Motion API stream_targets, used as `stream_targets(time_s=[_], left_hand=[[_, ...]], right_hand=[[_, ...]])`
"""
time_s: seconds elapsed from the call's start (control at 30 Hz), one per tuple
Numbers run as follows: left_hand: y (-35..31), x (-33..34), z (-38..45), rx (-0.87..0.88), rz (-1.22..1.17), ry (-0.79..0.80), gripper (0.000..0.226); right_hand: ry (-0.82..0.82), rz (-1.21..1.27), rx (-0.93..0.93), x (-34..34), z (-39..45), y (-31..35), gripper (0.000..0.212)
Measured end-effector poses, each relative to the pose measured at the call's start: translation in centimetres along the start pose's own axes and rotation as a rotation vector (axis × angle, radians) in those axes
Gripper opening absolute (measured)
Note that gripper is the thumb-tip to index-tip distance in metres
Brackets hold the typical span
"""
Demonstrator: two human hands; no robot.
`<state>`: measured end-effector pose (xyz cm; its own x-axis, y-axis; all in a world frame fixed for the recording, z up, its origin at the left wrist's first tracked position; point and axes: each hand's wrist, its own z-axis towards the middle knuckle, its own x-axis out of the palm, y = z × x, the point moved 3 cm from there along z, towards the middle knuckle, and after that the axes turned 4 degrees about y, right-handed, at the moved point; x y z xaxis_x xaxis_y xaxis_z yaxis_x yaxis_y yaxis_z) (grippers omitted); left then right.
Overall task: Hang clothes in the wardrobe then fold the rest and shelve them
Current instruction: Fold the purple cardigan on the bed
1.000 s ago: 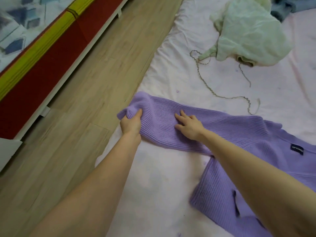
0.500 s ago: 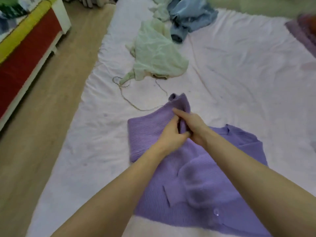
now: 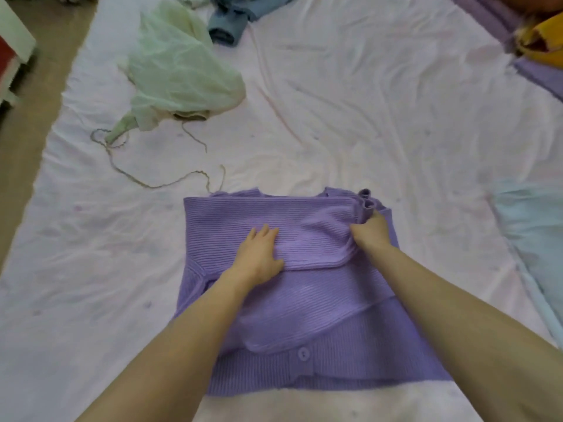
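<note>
the purple cardigan lies on the bed, right in front of me, and it looks very different from a second ago. then one sleeve stretched out to the side towards the floor; now that sleeve is folded across the body, so the whole thing makes a near-square block. my left hand rests flat on the folded sleeve with fingers straight, pressing it down. my right hand is clenched on the cuff end at the far right corner, bunching the knit. i judge the sleeve fold is nearly done and the next fold should halve the body. a pale green garment and a blue one wait farther up the bed, unfolded.
</note>
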<state>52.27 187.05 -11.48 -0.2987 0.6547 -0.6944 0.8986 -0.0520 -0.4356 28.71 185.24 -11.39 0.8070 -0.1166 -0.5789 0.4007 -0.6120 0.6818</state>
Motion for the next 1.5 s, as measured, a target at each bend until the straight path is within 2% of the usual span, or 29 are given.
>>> stream_targets(time_s=[0.1, 0.17, 0.27, 0.33, 0.43, 0.5, 0.57, 0.6, 0.63, 0.67, 0.73, 0.8, 0.83, 0.93, 1.0, 1.07, 1.17, 1.23, 1.3, 1.37, 1.4, 1.43, 1.5], left_hand=[[-1.2, 2.5, 0.9, 0.019, 0.198, 0.077, 0.088], [-1.8, 3.9, 1.5, -0.009, 0.224, 0.077, 0.088], [-2.3, 5.0, 2.4, -0.070, 0.215, 0.058, 0.087], [-2.4, 5.3, 2.7, -0.098, 0.227, 0.067, 0.086], [-2.4, 5.5, 2.3, -0.107, 0.224, 0.020, 0.087], [-2.0, 5.2, 0.9, -0.103, 0.226, -0.064, 0.087], [-1.3, 5.0, -1.7, -0.067, 0.244, -0.190, 0.070], [-0.8, 5.0, -3.1, -0.035, 0.240, -0.258, 0.056], [-0.2, 4.9, -4.1, -0.015, 0.229, -0.320, 0.042], [0.4, 5.1, -5.8, -0.022, 0.214, -0.346, 0.034], [2.1, 5.7, -8.5, -0.080, 0.216, -0.303, 0.031], [3.8, 6.9, -10.2, -0.151, 0.197, -0.209, 0.037], [4.8, 7.5, -10.7, -0.170, 0.159, -0.179, 0.039], [5.9, 8.1, -10.7, -0.184, -0.022, -0.187, 0.040], [6.1, 7.9, -10.4, -0.182, -0.108, -0.146, 0.031], [6.2, 7.7, -10.7, -0.176, -0.103, -0.043, 0.020], [6.5, 7.7, -11.4, -0.205, -0.104, 0.086, 0.019], [6.9, 7.7, -11.9, -0.206, -0.120, 0.095, 0.017], [7.4, 7.1, -12.2, -0.176, -0.129, -0.044, 0.015], [8.0, 6.2, -12.9, -0.167, -0.138, -0.318, 0.018], [8.3, 5.8, -13.3, -0.178, -0.126, -0.433, 0.022], [9.1, 5.6, -13.5, -0.204, -0.099, -0.497, 0.030], [10.4, 5.2, -13.5, -0.267, -0.073, -0.511, 0.045]], right_hand=[[0.015, -0.071, -0.035, -0.3, 1.4, -1.2, 0.037], [-0.031, -0.026, -0.116, -0.8, 2.1, -0.7, 0.026], [-0.074, 0.058, -0.170, -1.9, 2.9, 0.4, 0.025], [-0.050, -0.012, -0.149, -2.2, 3.7, -0.2, 0.033], [-0.034, -0.157, -0.110, -2.5, 3.2, -1.9, 0.056], [-0.179, -0.346, -0.235, -3.0, 1.2, -2.3, 0.065], [-0.237, -0.550, -0.497, -2.1, -2.1, -2.9, 0.057], [-0.161, -0.597, -0.640, -1.3, -4.0, -3.5, 0.047], [-0.011, -0.631, -0.743, -0.4, -5.5, -4.0, 0.037], [0.204, -0.706, -0.808, 0.6, -7.6, -4.9, 0.032], [0.548, -0.987, -0.848, 2.4, -10.9, -6.7, 0.045], [0.587, -1.140, -0.880, 3.6, -12.4, -7.8, 0.053], [0.557, -1.153, -0.894, 4.2, -13.0, -7.9, 0.048], [0.382, -1.088, -1.002, 5.3, -13.1, -7.6, 0.026], [0.351, -1.023, -1.023, 5.6, -12.9, -7.4, 0.027], [0.407, -1.017, -0.983, 5.4, -13.3, -7.8, 0.027], [0.503, -1.056, -0.921, 4.7, -14.4, -8.8, 0.021], [0.576, -1.095, -0.842, 4.7, -14.6, -9.6, 0.023], [0.521, -0.996, -0.837, 4.8, -15.2, -9.2, 0.035], [0.402, -0.888, -0.898, 5.4, -16.0, -8.9, 0.054], [0.400, -0.900, -0.908, 5.9, -16.5, -9.0, 0.062], [0.434, -0.954, -0.910, 7.0, -17.0, -9.0, 0.069], [0.525, -1.030, -0.817, 8.8, -17.2, -8.4, 0.076]])
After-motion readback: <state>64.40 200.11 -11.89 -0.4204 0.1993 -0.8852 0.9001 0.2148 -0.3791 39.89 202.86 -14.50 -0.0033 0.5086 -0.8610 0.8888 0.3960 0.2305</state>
